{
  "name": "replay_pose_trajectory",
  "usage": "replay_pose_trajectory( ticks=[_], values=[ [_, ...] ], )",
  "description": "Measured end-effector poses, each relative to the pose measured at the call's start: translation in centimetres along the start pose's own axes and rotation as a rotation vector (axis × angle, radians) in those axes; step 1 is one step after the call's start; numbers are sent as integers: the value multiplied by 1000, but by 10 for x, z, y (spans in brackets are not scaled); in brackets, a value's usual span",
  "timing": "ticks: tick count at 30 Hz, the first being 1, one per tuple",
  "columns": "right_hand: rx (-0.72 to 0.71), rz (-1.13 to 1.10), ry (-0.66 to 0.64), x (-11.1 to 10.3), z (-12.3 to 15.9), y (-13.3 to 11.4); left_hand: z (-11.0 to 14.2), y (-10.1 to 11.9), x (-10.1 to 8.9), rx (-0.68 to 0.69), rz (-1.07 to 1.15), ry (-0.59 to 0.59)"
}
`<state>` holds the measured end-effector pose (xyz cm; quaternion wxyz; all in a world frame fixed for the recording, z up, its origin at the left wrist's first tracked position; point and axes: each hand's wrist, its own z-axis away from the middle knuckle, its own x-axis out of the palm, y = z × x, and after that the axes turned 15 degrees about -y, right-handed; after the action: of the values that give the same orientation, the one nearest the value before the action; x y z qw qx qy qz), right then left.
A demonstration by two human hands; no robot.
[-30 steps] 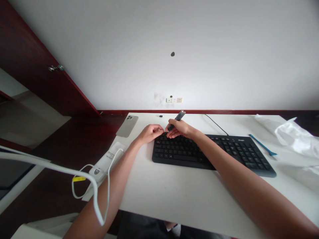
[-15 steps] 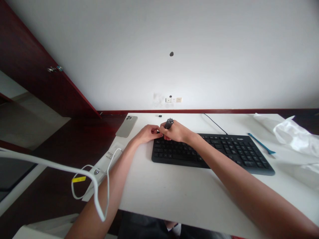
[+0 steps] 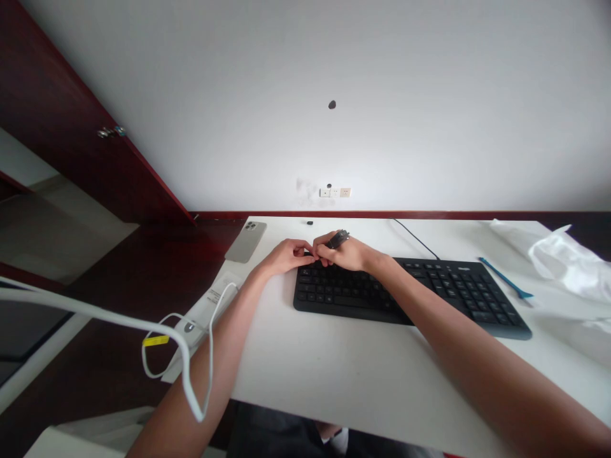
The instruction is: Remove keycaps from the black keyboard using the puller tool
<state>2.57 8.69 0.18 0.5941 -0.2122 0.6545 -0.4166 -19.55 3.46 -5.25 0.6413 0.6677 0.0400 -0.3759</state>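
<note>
A grey phone (image 3: 245, 242) lies near a white power strip (image 3: 210, 308).

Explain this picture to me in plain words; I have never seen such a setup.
No machine is at work here: these are a person's own bare hands. The picture comes from a camera worn on the person's head, looking forward and down. The right hand holds a dark, pen-like tool over the upper left of a black keyboard. The left hand is beside it, fingertips near the keyboard's corner. On the white table also lie a phone at the left, and a blue tool and white wrapping at the right.
</note>
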Motion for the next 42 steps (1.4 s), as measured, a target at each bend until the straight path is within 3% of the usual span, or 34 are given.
replay_pose_trajectory(
  ticks=[4,11,14,20,26,32,38,42],
  values=[
    [65,-108,117,6,-11,9,0,1,0,16,6,0],
    [251,-378,169,8,-19,15,0,6,4,-10,-45,28],
    [255,-295,188,9,-17,4,-1,5,6,-24,-86,50],
    [329,78,232,-4,-8,-16,-3,0,8,-21,-74,71],
    [267,59,202,-14,2,-36,-2,4,7,-13,-83,54],
    [214,124,53,-8,8,-52,-3,2,9,24,-111,109],
    [248,141,70,-5,3,-49,-3,1,6,27,-72,88],
    [247,22,102,-7,1,-37,0,4,3,27,-83,46]
  ],
)
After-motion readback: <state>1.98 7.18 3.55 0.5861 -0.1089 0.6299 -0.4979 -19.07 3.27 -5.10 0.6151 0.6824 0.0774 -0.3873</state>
